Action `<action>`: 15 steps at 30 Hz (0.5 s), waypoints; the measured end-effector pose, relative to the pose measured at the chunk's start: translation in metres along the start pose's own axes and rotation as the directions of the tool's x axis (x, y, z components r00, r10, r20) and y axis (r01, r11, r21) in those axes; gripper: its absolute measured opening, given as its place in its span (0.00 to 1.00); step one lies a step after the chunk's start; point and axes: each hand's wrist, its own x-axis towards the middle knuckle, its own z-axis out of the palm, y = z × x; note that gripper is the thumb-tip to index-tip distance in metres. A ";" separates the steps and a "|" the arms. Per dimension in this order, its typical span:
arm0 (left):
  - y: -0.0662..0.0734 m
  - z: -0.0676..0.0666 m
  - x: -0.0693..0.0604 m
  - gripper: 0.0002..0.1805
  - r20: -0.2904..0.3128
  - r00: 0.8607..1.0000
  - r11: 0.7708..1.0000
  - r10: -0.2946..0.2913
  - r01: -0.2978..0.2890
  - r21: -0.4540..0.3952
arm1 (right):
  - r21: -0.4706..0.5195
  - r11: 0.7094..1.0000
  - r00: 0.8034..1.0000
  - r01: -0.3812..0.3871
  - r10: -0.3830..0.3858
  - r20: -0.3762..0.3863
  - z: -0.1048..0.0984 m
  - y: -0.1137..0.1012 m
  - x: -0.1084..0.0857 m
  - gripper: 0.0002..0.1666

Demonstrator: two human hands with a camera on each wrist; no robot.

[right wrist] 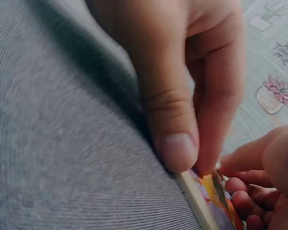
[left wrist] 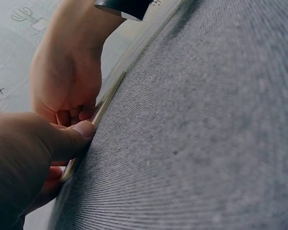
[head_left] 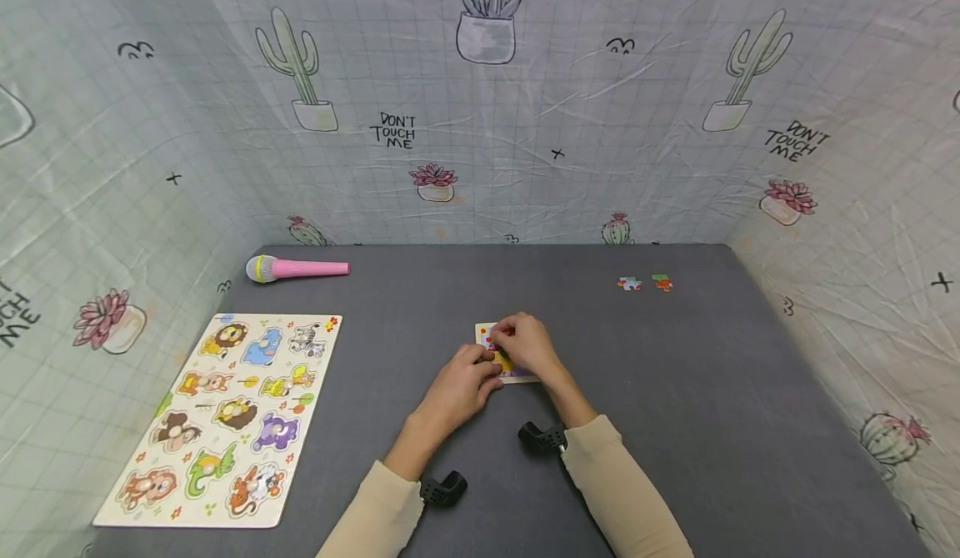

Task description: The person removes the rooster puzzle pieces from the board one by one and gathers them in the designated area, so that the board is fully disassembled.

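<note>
Small picture board [head_left: 516, 374]: on the bench [head_left: 408, 299], right of the animal board [head_left: 250, 394] and well apart from it, level with its far part; pale edge, print in red, yellow and purple, partly covered by both hands.
Left hand [head_left: 459, 384]: grip pinching the small picture board at its left side – thumb against the near edge, fingers bent over the other side.
Right hand [head_left: 529, 346]: over the small picture board, fingers curled, thumb and forefinger brought together at its surface – cannot tell whether the grip holds anything between them.
Jigsaw pieces: two, far to the right of the animal board and beyond the line of its far edge; one blue, white and red [head_left: 629, 284], the other green and orange [head_left: 662, 283], lying just apart.
Microphone [head_left: 309, 268]: pink handle, grey head with yellow band; on its side, just beyond the animal board's far edge.
Backdrop [head_left: 555, 82]: pale printed cloth, beyond the animal board, with cactus drawings.
</note>
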 end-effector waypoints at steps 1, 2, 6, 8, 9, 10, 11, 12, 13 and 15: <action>0.000 0.000 0.000 0.08 -0.001 1.000 1.000 0.001 -0.001 0.002 | -0.001 1.000 1.000 0.002 -0.002 -0.002 0.001 0.000 0.000 0.09; -0.001 0.001 0.000 0.08 -0.002 1.000 1.000 0.002 -0.002 0.001 | -0.003 1.000 1.000 0.004 -0.004 -0.007 0.001 0.000 0.000 0.08; -0.002 0.001 0.000 0.09 0.004 1.000 1.000 -0.004 0.004 -0.009 | -0.002 1.000 0.999 -0.001 0.001 -0.042 0.002 -0.001 0.000 0.07; -0.002 0.001 0.000 0.09 0.007 1.000 1.000 -0.010 0.010 -0.014 | -0.007 1.000 0.999 0.001 -0.001 -0.054 0.002 0.000 0.000 0.07; -0.002 0.001 0.000 0.09 0.009 1.000 1.000 -0.011 0.011 -0.014 | -0.008 1.000 0.998 0.001 -0.002 -0.056 0.002 0.000 0.000 0.07; -0.001 0.001 0.000 0.09 0.009 1.000 1.000 -0.012 0.013 -0.014 | -0.009 1.000 0.998 0.004 -0.005 -0.060 0.001 0.000 0.000 0.07; -0.001 0.001 0.000 0.09 0.010 1.000 1.000 -0.013 0.013 -0.013 | -0.011 1.000 0.998 0.007 -0.008 -0.063 0.001 0.000 0.000 0.07; -0.001 0.001 0.000 0.09 0.010 1.000 1.000 -0.013 0.014 -0.011 | -0.012 1.000 0.998 0.010 -0.011 -0.066 0.001 0.001 0.000 0.08; -0.001 0.000 0.000 0.09 0.009 1.000 1.000 -0.013 0.013 -0.009 | -0.015 1.000 0.997 0.012 -0.013 -0.070 0.000 0.001 0.000 0.08; -0.001 0.000 0.000 0.08 0.009 1.000 1.000 -0.011 0.011 -0.007 | -0.017 1.000 0.997 0.012 -0.013 -0.073 0.000 0.002 -0.001 0.08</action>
